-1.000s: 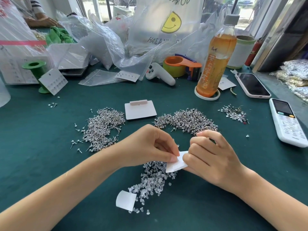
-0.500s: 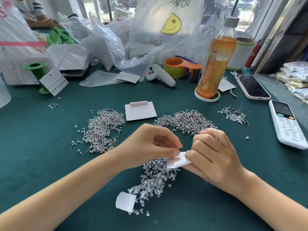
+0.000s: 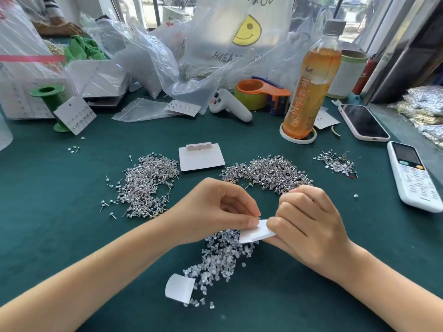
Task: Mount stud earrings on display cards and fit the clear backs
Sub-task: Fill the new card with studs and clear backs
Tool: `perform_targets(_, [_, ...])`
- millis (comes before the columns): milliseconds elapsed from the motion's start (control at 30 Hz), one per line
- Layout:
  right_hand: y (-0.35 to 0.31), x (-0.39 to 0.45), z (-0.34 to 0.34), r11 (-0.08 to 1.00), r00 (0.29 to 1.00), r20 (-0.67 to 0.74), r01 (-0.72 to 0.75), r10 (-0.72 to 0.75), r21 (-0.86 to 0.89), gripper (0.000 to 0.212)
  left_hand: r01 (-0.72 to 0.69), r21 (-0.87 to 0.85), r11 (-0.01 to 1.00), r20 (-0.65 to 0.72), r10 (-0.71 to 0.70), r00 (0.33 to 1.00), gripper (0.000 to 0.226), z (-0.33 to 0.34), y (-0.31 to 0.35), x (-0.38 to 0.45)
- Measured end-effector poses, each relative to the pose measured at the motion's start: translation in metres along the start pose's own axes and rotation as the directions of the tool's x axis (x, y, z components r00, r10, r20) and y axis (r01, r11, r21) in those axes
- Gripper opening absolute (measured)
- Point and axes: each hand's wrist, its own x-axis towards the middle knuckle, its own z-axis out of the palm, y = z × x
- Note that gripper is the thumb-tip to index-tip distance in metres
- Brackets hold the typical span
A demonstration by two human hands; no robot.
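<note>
My right hand grips a small white display card just above a heap of clear earring backs. My left hand pinches at the card's upper left edge with thumb and forefinger; something tiny sits between the fingertips, too small to tell what. Two piles of silver stud earrings lie beyond my hands, the left pile and the right pile. A blank white card rests flat between them. Another curled white card lies at the near end of the backs.
A tea bottle, tape dispenser and white controller stand behind the piles. A phone and white remote lie at right. Plastic bags, a green spool and a filled earring card crowd the back left.
My left fingers have shifted slightly along the card's upper edge and the card has tilted a little in my right hand. Everything on the table stays where it was.
</note>
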Motion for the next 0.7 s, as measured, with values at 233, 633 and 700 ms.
perform_targets(233, [-0.0007,0.0004,0.0007,1.0,1.0,-0.016,0.024,-0.024,-0.018,0.036,-0.001,0.017,1.0,0.03,0.0,1.0,0.012,0.0007,-0.0004,0.0008])
perform_targets(633, [-0.0027,0.0038,-0.0018,0.996,1.0,-0.026,-0.007,0.004,-0.09,0.031,0.058,-0.024,0.998,0.099,-0.055,0.994,0.011,-0.0014,0.0032,0.0048])
perform_targets(700, [-0.0005,0.005,-0.0021,0.997,0.999,-0.02,-0.044,0.043,-0.066,0.029,0.045,-0.043,0.998,0.043,-0.043,0.998,0.011,-0.0011,0.0028,0.0052])
